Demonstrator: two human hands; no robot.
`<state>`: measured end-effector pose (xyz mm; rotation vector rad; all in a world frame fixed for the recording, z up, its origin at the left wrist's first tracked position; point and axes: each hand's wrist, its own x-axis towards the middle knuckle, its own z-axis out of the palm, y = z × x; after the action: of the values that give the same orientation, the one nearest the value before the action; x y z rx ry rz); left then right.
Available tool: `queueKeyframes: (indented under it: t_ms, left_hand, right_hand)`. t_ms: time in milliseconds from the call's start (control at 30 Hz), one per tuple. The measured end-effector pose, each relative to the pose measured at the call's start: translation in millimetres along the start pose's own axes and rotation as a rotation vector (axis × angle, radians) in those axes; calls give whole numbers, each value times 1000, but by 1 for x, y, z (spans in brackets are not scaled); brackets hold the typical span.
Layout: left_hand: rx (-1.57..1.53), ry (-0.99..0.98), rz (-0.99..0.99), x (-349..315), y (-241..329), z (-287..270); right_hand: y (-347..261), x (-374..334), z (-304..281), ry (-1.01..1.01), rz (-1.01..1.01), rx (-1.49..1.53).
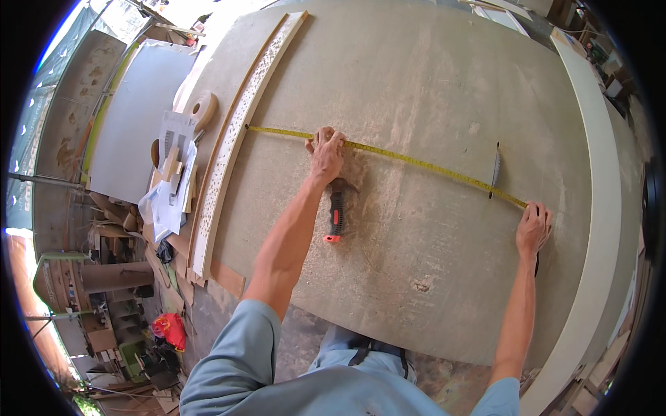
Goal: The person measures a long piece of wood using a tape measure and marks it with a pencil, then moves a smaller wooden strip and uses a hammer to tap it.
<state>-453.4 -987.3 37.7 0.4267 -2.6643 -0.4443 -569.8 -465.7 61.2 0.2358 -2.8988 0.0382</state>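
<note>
A yellow tape measure (423, 163) is stretched across the worn, dusty table (416, 243). It runs from the long pale strip with a brown edge (236, 132) on the left, past a saw blade (497, 170) standing up through the tabletop. My left hand (326, 154) has its fingers closed on the tape, not far from the strip. At the tape's right end my right hand (533, 227) is closed around it; the palm hides whatever case is there. Just below my left hand lies a hammer (336, 215) with a black and red handle.
Left of the strip are a tape roll (203, 109), papers (173, 201) and wood scraps. A long white board edge (600, 208) curves along the right side. A red bag (170, 331) lies at the lower left among offcuts and clutter.
</note>
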Motion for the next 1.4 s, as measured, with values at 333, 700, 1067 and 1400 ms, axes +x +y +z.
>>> queueKeyframes:
  t_ms: [333, 700, 1067, 1400]
  left_hand:
    - [47, 6, 31, 4, -10, 11]
    - [66, -25, 21, 7, -2, 8]
    - [100, -8, 34, 8, -14, 10]
    - [138, 2, 87, 9, -20, 9]
  right_hand:
    - [10, -15, 26, 218, -35, -68]
    - [6, -6, 31, 342, -10, 111]
    - [4, -4, 34, 383, -49, 149]
    - [7, -1, 40, 419, -73, 148]
